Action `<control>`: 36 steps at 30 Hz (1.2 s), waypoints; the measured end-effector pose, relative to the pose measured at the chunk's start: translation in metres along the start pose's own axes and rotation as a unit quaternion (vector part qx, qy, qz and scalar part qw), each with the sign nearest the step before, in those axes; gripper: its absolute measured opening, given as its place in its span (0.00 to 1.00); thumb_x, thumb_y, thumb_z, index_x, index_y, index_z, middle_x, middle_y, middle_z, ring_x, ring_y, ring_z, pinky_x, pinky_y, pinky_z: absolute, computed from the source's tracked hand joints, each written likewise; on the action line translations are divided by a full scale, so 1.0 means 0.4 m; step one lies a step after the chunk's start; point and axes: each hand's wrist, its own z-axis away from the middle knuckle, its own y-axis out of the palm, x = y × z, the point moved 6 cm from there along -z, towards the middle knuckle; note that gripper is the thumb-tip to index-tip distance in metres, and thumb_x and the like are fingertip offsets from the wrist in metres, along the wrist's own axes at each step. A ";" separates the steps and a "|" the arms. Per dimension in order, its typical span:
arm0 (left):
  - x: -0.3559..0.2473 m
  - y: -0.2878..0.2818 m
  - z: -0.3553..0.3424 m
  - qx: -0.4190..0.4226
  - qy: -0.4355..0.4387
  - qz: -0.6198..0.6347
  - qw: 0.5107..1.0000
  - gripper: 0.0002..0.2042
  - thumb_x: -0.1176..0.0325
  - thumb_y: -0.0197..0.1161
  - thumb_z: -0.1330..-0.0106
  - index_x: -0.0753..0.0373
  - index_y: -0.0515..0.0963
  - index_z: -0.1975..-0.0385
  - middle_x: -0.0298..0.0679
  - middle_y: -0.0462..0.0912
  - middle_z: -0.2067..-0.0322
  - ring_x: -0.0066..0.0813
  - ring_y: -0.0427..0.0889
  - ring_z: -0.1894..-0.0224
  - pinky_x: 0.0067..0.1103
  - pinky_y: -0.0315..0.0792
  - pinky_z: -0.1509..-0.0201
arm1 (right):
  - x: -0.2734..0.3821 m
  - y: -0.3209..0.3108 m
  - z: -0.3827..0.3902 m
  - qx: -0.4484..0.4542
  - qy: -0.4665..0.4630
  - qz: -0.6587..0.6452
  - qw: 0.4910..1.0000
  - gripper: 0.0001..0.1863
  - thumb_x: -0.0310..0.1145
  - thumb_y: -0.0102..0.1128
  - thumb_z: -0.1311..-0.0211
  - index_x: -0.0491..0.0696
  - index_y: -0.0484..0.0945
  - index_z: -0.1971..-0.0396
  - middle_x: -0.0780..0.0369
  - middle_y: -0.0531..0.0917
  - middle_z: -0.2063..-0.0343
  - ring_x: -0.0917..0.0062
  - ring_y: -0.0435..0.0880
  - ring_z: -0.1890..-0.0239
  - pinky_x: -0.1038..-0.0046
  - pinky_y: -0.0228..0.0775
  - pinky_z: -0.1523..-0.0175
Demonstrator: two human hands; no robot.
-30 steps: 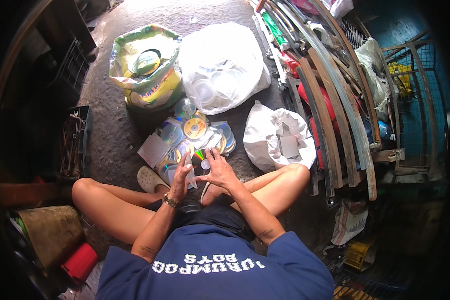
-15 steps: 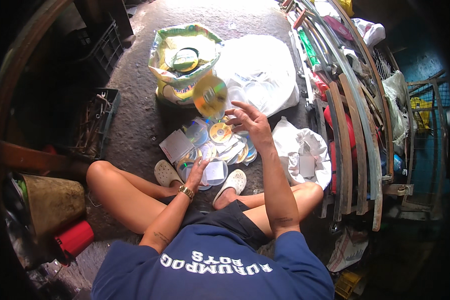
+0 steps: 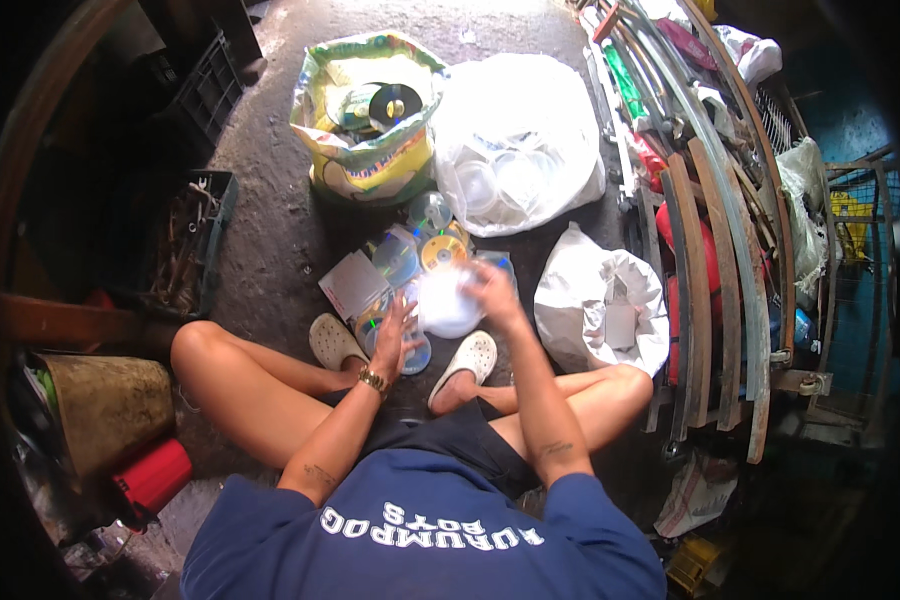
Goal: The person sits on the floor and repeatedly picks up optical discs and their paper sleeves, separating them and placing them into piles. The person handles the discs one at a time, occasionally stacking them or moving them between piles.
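Observation:
My right hand (image 3: 492, 292), smeared by motion, grips the edge of a round translucent disc case (image 3: 450, 308) above the pile. Close to the other side of that case, my left hand (image 3: 395, 340) has its fingers stretched apart and seems to hold nothing. Below both hands lie scattered discs, among them a gold-labelled disc (image 3: 443, 250) and a shiny bluish disc (image 3: 396, 258). A flat white square sleeve (image 3: 354, 286) rests at the pile's left side. Part of the pile is hidden by the case and my hands.
Beyond the pile stand a yellow-green sack (image 3: 370, 170) with discs inside and a white plastic bag (image 3: 515, 95) of round clear cases. To the right are a smaller white sack (image 3: 570, 300) and a metal-and-wood rack (image 3: 705, 290). A tool crate (image 3: 215, 240) sits left.
The airborne gold disc is gone from the air, and a dark disc now shows in the yellow-green sack. My right hand has come down and nearer, onto a round case; my left fingers have spread.

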 end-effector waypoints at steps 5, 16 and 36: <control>0.028 -0.081 -0.085 -0.123 -0.043 -0.140 0.982 0.33 0.43 0.59 0.26 0.62 0.69 0.32 0.44 0.80 0.43 0.40 0.81 0.45 0.39 0.76 0.44 | 0.121 -0.252 -0.033 -0.206 -0.040 -0.283 0.936 0.33 0.31 0.61 0.27 0.47 0.58 0.27 0.56 0.86 0.56 0.74 0.89 0.63 0.74 0.84 0.62; -0.088 0.028 -0.607 -0.058 0.163 -0.676 0.717 0.25 0.55 0.68 0.35 0.56 0.76 0.40 0.50 0.75 0.38 0.56 0.74 0.38 0.49 0.74 0.41 | -0.260 0.088 0.262 -0.055 0.236 -0.128 0.962 0.19 0.32 0.64 0.31 0.46 0.80 0.41 0.61 0.88 0.60 0.80 0.87 0.65 0.74 0.80 0.60; -0.028 0.018 -0.566 0.207 0.133 -0.795 0.554 0.43 0.47 0.76 0.49 0.37 0.67 0.28 0.44 0.61 0.28 0.60 0.61 0.28 0.56 0.65 0.32 | -0.387 -0.096 -0.089 -0.250 0.266 0.238 0.900 0.40 0.50 0.73 0.42 0.60 0.68 0.31 0.59 0.67 0.30 0.49 0.72 0.34 0.44 0.66 0.33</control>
